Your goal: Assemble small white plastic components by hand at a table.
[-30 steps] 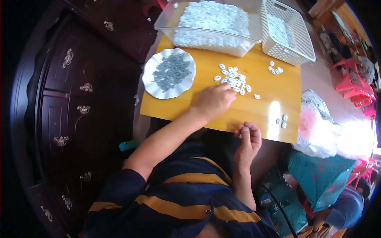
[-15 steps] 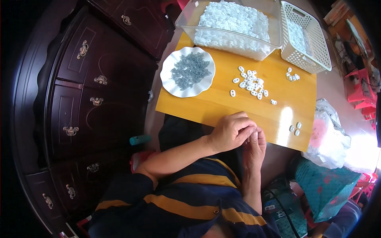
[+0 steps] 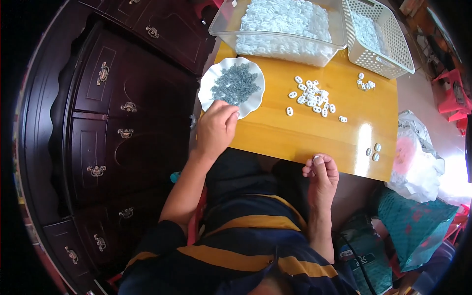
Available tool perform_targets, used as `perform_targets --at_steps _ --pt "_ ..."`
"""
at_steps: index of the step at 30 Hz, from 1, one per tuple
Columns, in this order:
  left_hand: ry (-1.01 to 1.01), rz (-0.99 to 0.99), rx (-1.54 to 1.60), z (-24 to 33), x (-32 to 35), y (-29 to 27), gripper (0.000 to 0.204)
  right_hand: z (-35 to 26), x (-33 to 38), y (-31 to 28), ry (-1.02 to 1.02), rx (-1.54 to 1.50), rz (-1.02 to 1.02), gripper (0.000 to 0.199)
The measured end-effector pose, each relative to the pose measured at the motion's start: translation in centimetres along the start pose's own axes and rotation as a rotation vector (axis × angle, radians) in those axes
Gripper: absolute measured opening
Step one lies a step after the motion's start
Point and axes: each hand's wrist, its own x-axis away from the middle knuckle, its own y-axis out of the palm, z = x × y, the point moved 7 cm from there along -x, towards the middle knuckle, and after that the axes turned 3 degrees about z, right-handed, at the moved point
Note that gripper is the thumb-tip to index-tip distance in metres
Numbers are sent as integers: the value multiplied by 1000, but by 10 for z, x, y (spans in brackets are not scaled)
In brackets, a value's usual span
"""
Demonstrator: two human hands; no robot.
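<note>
While the left hand point(image 3: 215, 129) rests with fingers curled at the near rim of the white scalloped plate point(image 3: 210, 81) of small grey parts point(image 3: 235, 84), the right hand point(image 3: 320, 174) pinches one small white piece point(image 3: 315, 158) at the worktop's point(image 3: 300, 135) near edge. More loose white pieces point(image 3: 311, 96) lie mid-worktop, well beyond both hands. A clear tub point(image 3: 282, 27) and white basket point(image 3: 376, 37) stand at the far edge; a dark wooden cabinet point(image 3: 105, 118) is to the left.

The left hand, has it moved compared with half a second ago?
Yes. The left hand went from beside the right hand at the table's near edge out to the rim of the white plate holding grey bits.
</note>
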Motion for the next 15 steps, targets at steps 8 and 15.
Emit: perform_targets --at_steps 8,15 --pt "32 -46 -148 -8 -4 13 9 -2 -1 -3 -130 119 -9 16" --pt "78 -91 -121 -11 -5 10 11 -2 0 -1 -96 121 4 16"
